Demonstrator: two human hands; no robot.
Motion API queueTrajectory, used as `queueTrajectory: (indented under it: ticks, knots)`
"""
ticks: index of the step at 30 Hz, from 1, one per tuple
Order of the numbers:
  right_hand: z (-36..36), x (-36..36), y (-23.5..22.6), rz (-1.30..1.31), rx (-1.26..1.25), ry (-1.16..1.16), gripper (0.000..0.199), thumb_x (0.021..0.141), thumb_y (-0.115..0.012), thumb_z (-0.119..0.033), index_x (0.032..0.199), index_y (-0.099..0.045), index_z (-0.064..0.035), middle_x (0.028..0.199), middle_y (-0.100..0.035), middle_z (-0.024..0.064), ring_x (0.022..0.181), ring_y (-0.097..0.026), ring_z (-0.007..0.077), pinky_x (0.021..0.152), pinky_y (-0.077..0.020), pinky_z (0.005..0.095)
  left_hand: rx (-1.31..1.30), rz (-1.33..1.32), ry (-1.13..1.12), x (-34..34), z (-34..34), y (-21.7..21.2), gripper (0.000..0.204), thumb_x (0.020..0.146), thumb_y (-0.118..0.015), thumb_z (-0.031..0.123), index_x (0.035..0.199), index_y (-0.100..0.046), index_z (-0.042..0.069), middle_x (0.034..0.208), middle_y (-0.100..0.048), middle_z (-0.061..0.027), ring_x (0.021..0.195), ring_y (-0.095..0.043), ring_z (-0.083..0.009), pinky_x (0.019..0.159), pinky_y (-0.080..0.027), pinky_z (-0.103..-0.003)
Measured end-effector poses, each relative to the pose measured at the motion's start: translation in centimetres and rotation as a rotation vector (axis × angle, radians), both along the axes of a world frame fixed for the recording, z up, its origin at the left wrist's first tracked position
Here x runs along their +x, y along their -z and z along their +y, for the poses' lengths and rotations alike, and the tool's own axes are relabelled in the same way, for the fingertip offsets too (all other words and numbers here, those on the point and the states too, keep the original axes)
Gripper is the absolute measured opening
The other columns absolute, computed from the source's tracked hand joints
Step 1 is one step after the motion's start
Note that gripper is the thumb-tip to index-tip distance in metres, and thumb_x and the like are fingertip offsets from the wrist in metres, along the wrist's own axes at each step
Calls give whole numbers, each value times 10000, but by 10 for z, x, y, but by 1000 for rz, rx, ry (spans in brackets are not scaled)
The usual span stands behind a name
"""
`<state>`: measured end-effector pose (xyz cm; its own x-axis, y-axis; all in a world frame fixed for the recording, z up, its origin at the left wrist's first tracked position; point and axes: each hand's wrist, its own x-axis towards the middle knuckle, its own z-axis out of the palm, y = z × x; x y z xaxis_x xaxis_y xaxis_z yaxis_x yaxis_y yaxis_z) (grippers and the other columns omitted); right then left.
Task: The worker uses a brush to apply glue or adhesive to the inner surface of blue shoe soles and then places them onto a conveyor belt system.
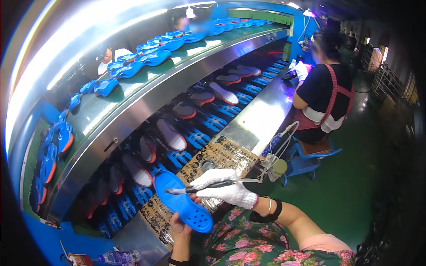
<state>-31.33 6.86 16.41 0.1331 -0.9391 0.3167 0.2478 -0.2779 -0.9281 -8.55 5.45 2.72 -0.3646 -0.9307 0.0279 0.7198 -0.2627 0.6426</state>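
My bare left hand (179, 225) grips a bright blue shoe sole (167, 182) by its near-left edge, with some fingers hidden behind it. The sole is tilted, and a cluster of holes shows at its near end. In a white knitted glove, my right hand (228, 188) is closed around a dark-handled brush (213, 185) with a hose running from its rear end. The brush's pale flat tip lies over the sole's inner face and seems to touch it. Just beyond the glove, a small dark round cup (207, 165) rests on printed brown paper (222, 153) covering the bench.
Grey and white soles (171, 134) lie on a blue-slatted lower conveyor (195, 137). Above it, a green belt (133, 95) carries many blue soles. A co-worker (326, 84) sits at the right on a blue stool (304, 162). A pale bucket (278, 167) and a bottle (117, 257) stand nearby.
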Motion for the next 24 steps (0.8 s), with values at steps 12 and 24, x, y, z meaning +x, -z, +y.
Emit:
queueTrajectory:
  ticks: [12,24]
  knots:
    - [3,20,19,45,-143,129,192,821,-799,-11,1008,-757,-1,1037,-752,110,973,-721,194,909,-569,341,203,210,2,-41,13,-18,818,996,-319,722,1590,-297,161,1588,-390,-112,1431,-411,-337,1201,-313,-505]
    - [-19,22,8,397,-573,367,207,772,-800,-16,977,-775,-17,968,-762,131,834,-726,222,747,-570,320,179,661,123,-35,25,-4,939,941,-235,822,1580,-309,139,1520,-476,-106,1357,-483,-294,1154,-383,-474]
